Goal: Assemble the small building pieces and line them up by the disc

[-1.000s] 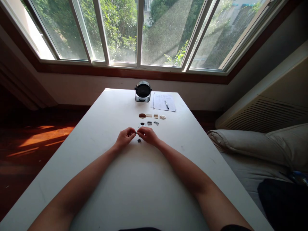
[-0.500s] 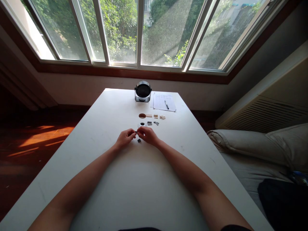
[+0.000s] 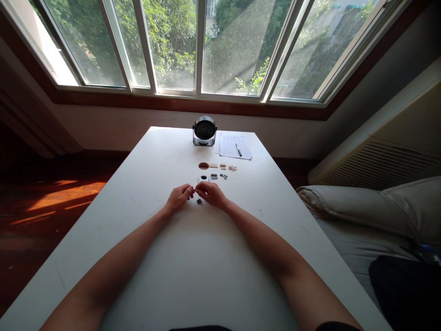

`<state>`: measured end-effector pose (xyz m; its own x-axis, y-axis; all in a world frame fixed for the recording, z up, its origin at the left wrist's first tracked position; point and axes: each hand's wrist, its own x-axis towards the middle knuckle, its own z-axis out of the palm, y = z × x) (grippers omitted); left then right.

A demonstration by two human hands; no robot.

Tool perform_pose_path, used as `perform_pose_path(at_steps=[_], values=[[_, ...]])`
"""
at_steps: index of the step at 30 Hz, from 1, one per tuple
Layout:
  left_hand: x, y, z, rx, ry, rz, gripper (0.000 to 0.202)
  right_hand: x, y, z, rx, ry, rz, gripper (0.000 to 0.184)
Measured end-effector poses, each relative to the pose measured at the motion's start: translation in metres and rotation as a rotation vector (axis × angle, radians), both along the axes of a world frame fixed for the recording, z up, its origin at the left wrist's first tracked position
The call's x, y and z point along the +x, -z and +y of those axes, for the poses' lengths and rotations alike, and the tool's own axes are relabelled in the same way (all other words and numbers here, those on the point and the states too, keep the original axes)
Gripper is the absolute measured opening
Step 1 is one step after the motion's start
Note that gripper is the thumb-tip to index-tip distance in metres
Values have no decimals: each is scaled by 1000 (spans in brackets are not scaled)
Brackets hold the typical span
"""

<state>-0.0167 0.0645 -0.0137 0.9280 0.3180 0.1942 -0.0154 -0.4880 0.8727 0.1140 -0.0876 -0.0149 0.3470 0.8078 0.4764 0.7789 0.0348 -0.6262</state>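
Observation:
My left hand [image 3: 178, 198] and my right hand [image 3: 212, 193] meet fingertip to fingertip over the white table [image 3: 144, 184]. Both pinch a tiny dark piece [image 3: 195, 189] between them, too small to name. A small dark block [image 3: 199, 201] lies on the table just below the fingertips. Beyond the hands lie a clear round dish with a dark centre [image 3: 203, 178], a brown disc [image 3: 203, 165], and small groups of tan pieces [image 3: 223, 166] and grey pieces [image 3: 214, 176].
At the table's far end stand a small round black device [image 3: 204, 131] and a sheet of paper [image 3: 234, 146] with a pen [image 3: 238, 150]. A bed with a pillow [image 3: 365, 211] lies to the right. Windows run along the far wall.

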Motion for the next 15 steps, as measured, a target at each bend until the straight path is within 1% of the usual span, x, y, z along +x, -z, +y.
perform_pose_path(at_steps=[5,10,15], values=[[0,1,1,16,-5,16,35,0,1,0,-1,12,-1,9],[-1,2,2,-45,-15,-2,30,1,3,-1,1,8,-1,9],[0,3,1,-53,-28,-19,32,1,2,-1,-12,14,-4,9]])
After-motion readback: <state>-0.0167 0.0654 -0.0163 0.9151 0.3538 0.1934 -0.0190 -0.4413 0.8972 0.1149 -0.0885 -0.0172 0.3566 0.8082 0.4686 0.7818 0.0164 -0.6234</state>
